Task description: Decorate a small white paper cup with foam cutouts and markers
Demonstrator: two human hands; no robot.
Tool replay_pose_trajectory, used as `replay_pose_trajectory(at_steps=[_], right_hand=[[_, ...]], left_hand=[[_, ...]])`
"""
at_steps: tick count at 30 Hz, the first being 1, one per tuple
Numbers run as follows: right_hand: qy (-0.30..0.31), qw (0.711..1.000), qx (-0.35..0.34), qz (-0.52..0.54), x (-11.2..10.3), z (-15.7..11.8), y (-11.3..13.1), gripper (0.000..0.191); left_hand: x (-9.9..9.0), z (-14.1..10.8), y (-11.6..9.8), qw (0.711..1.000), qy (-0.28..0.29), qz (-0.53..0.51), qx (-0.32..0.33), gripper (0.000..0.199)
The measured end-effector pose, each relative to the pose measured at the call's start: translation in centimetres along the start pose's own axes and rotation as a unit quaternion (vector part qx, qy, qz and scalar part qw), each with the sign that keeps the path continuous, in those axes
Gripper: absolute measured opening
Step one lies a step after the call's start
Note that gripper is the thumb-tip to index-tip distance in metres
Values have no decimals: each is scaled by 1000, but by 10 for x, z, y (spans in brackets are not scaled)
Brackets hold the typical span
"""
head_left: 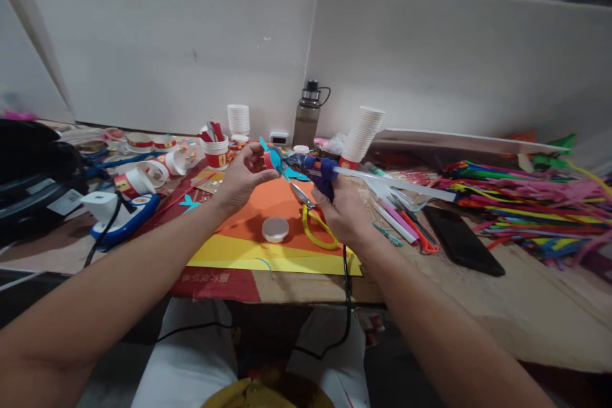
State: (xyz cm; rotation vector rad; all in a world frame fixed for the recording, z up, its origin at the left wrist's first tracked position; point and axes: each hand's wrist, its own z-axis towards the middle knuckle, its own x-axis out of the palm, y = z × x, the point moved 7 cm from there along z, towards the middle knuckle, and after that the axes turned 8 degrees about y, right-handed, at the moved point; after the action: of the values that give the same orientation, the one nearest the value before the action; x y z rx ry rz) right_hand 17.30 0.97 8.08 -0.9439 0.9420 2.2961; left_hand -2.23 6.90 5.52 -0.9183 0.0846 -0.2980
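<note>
My left hand pinches a small red and light-blue paper piece above the orange sheet. Wrapped round the handle of a blue glue gun, my right hand holds it with the nozzle close to the blue piece. A long translucent glue stick sticks out of the gun's rear to the right. Scissors with yellow handles lie beside my right hand. Below the hands, a small round white piece rests on the orange sheet.
A bottle and stacked paper cups stand at the back. On the right are a black phone and colourful pipe cleaners. A blue power strip is at the left. The gun's cord hangs over the table edge.
</note>
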Motion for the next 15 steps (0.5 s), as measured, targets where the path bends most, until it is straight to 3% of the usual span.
replay_pose_trajectory(at_steps=[11, 15], right_hand=[[5, 1000, 4, 30, 0, -1, 1, 40], [-10, 994, 30, 104, -2, -1, -4, 36]], left_hand=[[2, 0, -11, 1000, 6, 8, 8, 61], [-1, 3, -12, 999, 13, -33, 5, 62]])
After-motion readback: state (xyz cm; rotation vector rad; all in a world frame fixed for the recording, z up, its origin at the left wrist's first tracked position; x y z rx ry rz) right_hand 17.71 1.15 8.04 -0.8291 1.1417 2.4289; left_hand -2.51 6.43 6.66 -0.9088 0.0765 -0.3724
